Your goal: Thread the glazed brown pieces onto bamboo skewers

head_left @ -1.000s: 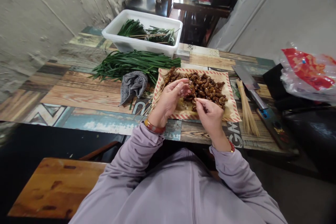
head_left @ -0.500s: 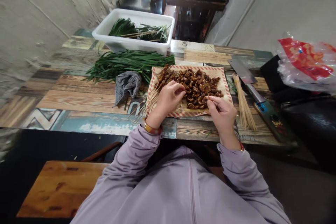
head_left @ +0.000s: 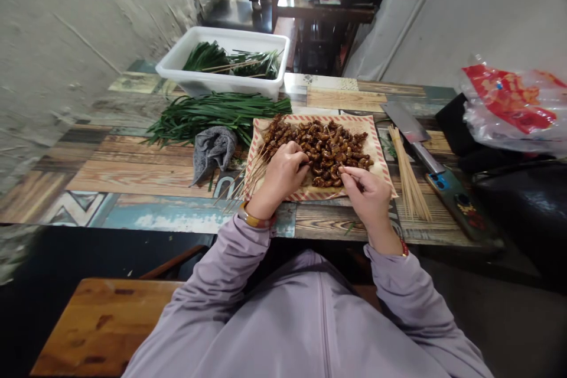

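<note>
A heap of glossy dark-brown curled food pieces (head_left: 328,147) lies on a paper sheet (head_left: 374,130) with a red-striped border. My left hand (head_left: 287,170) is at the heap's front left, fingers bent together; what they hold, if anything, is hidden. Thumb and forefinger of my right hand (head_left: 367,189) pinch together at the heap's front right, and whatever is between them is too small to name. Left of my left hand, thin skewers (head_left: 248,180) stick out over the sheet's edge from loaded brown pieces (head_left: 277,133).
Bare bamboo skewers (head_left: 407,180), a cleaver (head_left: 410,124) and a phone (head_left: 458,204) lie to the right, beside a plastic bag (head_left: 509,100). On the left are a grey cloth (head_left: 214,150), long green leaves (head_left: 212,115) and a white tub (head_left: 221,80) of greens with sticks.
My right hand has shifted slightly left, toward my left hand. My left hand stays over the heap's front left, its fingers still bent. The whole view has tilted a little.
</note>
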The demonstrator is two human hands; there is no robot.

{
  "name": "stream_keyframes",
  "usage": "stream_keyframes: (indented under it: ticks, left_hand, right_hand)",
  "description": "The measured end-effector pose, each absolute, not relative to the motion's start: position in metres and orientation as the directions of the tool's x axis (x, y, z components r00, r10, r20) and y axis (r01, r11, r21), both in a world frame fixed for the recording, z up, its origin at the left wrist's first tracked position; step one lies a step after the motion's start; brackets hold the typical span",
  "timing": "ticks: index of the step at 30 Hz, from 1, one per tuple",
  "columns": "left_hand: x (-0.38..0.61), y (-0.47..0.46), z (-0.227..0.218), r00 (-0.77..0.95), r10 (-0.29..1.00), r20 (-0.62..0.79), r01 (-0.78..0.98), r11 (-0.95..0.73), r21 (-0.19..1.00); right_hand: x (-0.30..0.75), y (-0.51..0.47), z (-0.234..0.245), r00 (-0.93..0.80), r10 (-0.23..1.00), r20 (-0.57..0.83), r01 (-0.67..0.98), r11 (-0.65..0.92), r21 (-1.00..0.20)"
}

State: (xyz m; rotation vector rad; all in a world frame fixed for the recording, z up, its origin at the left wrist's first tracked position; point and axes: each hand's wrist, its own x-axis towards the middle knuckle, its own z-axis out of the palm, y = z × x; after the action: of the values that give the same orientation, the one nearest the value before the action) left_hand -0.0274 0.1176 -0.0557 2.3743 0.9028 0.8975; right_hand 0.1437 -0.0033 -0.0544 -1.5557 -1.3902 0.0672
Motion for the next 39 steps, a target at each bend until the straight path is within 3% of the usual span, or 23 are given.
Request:
stream_keyframes:
  ticks: [2,5,8,10,18,27,39]
  left_hand:
    - [-0.028,0.119,-0.052,0.491,0.78,0.388,0.306,-0.571,0.761]
    - [-0.028,0.118,-0.046,0.425,0.881,0.207,0.06,-0.256,0.965]
    - [-0.029,0.117,-0.043,0.445,0.894,0.051,-0.171,0.029,0.985]
    - [-0.03,0.117,-0.043,0.438,0.899,0.021,-0.263,0.106,0.959]
    - [-0.032,0.12,-0.045,0.425,0.905,0.007,-0.368,0.166,0.915]
    - [-0.035,0.119,-0.042,0.508,0.861,-0.007,-0.464,0.281,0.84]
    - [-0.032,0.118,-0.043,0.49,0.872,-0.014,-0.488,0.288,0.824]
  right_hand:
    - [0.143,-0.003,-0.054,0.328,0.772,0.545,0.711,0.179,-0.68]
    - [0.142,-0.004,-0.053,0.313,0.778,0.544,0.703,0.196,-0.684]
    - [0.142,-0.004,-0.054,0.293,0.793,0.533,0.695,0.206,-0.689]
    - [0.142,-0.004,-0.055,0.264,0.808,0.527,0.695,0.22,-0.685]
    - [0.14,0.0,-0.058,0.119,0.855,0.504,0.693,0.292,-0.659]
    - [0.139,0.001,-0.06,0.092,0.861,0.5,0.704,0.298,-0.644]
    - [0.139,0.002,-0.062,0.105,0.868,0.486,0.7,0.283,-0.656]
